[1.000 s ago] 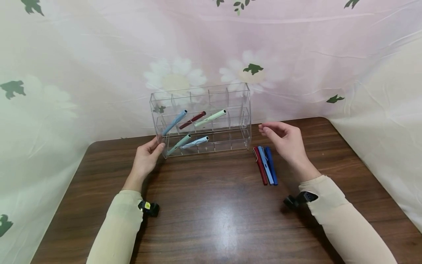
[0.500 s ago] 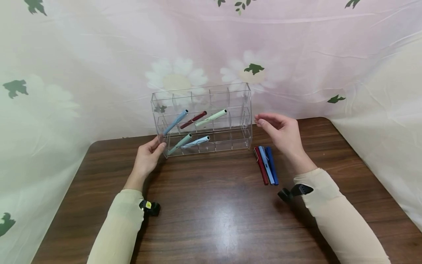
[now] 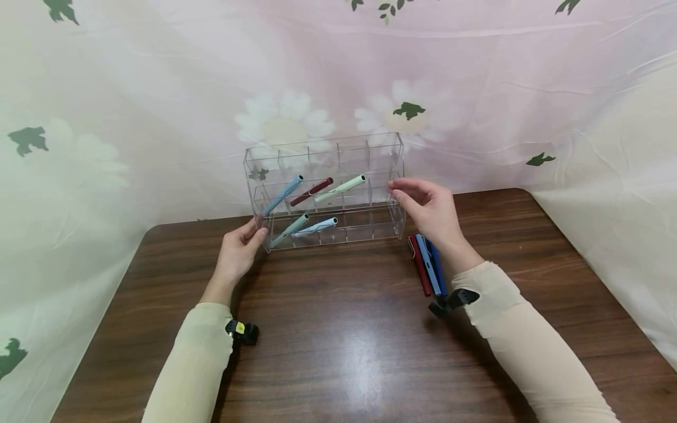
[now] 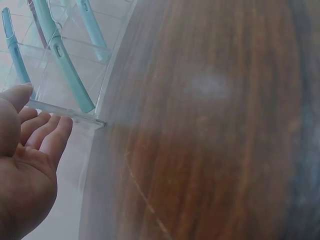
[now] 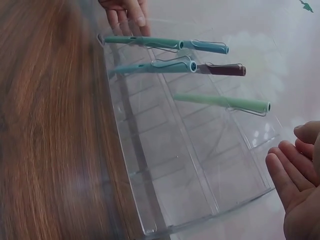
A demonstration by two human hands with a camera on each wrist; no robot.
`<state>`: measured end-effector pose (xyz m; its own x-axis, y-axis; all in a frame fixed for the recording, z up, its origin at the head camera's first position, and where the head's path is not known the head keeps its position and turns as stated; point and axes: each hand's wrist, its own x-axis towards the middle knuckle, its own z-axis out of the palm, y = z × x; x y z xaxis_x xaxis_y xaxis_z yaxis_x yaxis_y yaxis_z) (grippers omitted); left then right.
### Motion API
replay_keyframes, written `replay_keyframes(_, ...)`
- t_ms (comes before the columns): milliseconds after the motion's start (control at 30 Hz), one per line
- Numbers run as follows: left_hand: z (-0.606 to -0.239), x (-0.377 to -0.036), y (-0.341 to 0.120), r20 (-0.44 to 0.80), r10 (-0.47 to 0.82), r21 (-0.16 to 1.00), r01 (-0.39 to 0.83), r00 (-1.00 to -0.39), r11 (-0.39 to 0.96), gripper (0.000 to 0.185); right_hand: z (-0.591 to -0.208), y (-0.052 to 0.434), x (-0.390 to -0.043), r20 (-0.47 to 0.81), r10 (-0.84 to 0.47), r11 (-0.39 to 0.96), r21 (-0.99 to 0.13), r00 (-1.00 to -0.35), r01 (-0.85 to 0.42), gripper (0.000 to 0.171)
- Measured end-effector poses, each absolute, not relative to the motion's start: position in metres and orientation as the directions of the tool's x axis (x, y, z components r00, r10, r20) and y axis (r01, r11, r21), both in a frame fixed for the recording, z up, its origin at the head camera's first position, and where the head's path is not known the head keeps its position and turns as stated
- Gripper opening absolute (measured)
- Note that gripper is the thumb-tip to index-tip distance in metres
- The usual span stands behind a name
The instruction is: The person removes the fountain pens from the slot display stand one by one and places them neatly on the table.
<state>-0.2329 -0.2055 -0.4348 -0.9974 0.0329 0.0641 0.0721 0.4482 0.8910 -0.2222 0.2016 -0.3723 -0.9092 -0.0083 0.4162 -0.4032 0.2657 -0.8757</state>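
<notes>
The left hand (image 3: 236, 252) rests with relaxed, nearly straight fingers against the lower left corner of the clear acrylic organizer (image 3: 381, 154), thumb along its front edge; it grips nothing. The right hand (image 3: 427, 208) hangs at the organizer's right end, fingers loosely extended and empty, fingertips (image 3: 398, 189) just beside the side wall, though whether they touch it I cannot tell.

The organizer stands upright at the back of the dark wooden surface (image 3: 344, 352), close to the flowered cloth (image 3: 158, 88) hung behind it. Its tiers are split into small compartments. Leaning in the upper row, from left to right, are a blue pen (image 3: 282, 195), a dark red pen (image 3: 310, 191) and a pale green pen (image 3: 340, 188). In the lower row lean a teal pen (image 3: 288, 230) and a light blue pen (image 3: 315, 227). The right-hand compartments hold no pens.

On the surface just in front of the organizer's right end, partly under the right wrist, three pens lie side by side and touching: a red pen (image 3: 419, 267), a light blue one (image 3: 427, 265) and a dark blue one (image 3: 436, 264).
</notes>
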Motion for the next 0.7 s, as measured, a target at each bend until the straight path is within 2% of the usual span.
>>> replay_keyframes(400, -0.435, -0.234, -0.206, 0.054, 0.037, 0.890, 0.065, -0.998, 0.451, 0.053, -0.365, 0.184, -0.231, 0.362, -0.045, 0.311, -0.881, -0.931, -0.357, 0.031)
replay_keyframes(700, -0.434, -0.232, -0.205, 0.051, 0.034, 0.892, 0.061, -0.998, 0.448, 0.052, -0.367, 0.174, -0.241, 0.355, -0.056, 0.283, -0.891, -0.933, -0.355, 0.034)
